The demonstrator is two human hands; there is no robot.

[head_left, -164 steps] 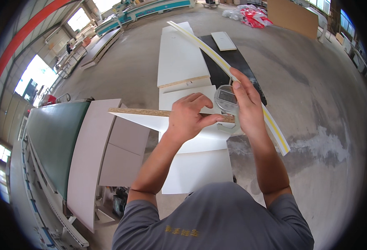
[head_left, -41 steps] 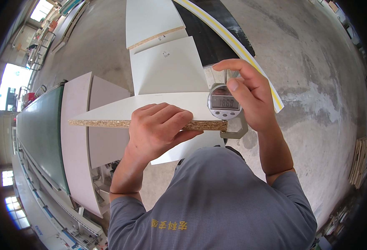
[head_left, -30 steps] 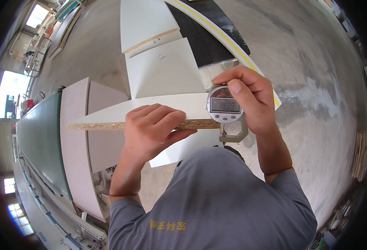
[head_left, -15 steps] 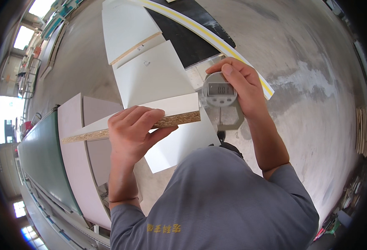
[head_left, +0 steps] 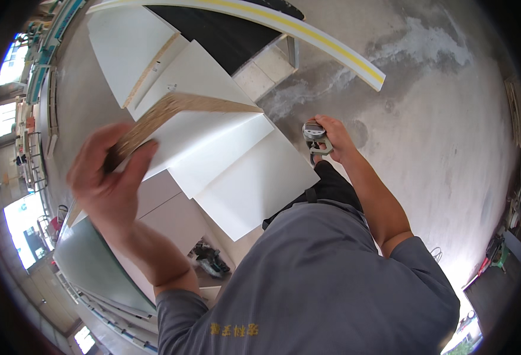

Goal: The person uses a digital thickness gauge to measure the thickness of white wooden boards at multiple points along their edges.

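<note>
My left hand (head_left: 109,171) grips a white-faced chipboard panel (head_left: 171,109) at its raw edge, thumb on one side and fingers on the other. The panel is tilted, its brown particle edge upward, over other white panels. Away to the right, beside my dark trousers, my right hand (head_left: 338,137) is closed around a digital thickness gauge (head_left: 314,131). This gauge has a round grey head with a small display and a C-shaped frame below. Nothing shows between its jaws, and it is apart from the panel.
White panels (head_left: 260,183) lie overlapping in front of me, with a black sheet (head_left: 219,38) beyond. A long white strip with a yellow stripe (head_left: 314,35) crosses above them. At left are pale pinkish panels (head_left: 169,207) and a green-topped surface (head_left: 86,260). Concrete floor (head_left: 414,130) extends right.
My left hand has moved left and tilted the panel, turning its chipboard edge up. My right hand has lowered the gauge toward my side, away from the panel. The view has shifted too.
</note>
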